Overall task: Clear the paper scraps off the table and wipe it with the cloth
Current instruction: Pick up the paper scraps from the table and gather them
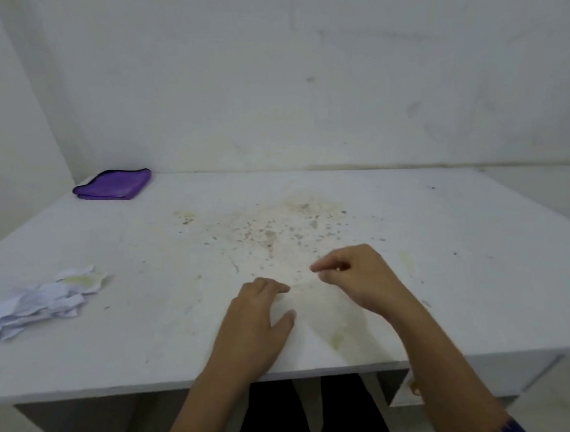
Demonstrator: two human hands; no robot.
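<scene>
Left hand (260, 317): palm down, fingers flat and relaxed on the table (480, 270), near its front edge.
Right hand (357, 275): raised, fingers curled; cannot tell if pinching anything.
Paper scraps (42, 304): table's left edge.
Cloth (113, 185): table's far-left corner.

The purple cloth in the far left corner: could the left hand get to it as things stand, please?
Probably yes: the left hand lies open, and only stained table lies between it and the purple cloth; the paper scraps sit aside.
</scene>
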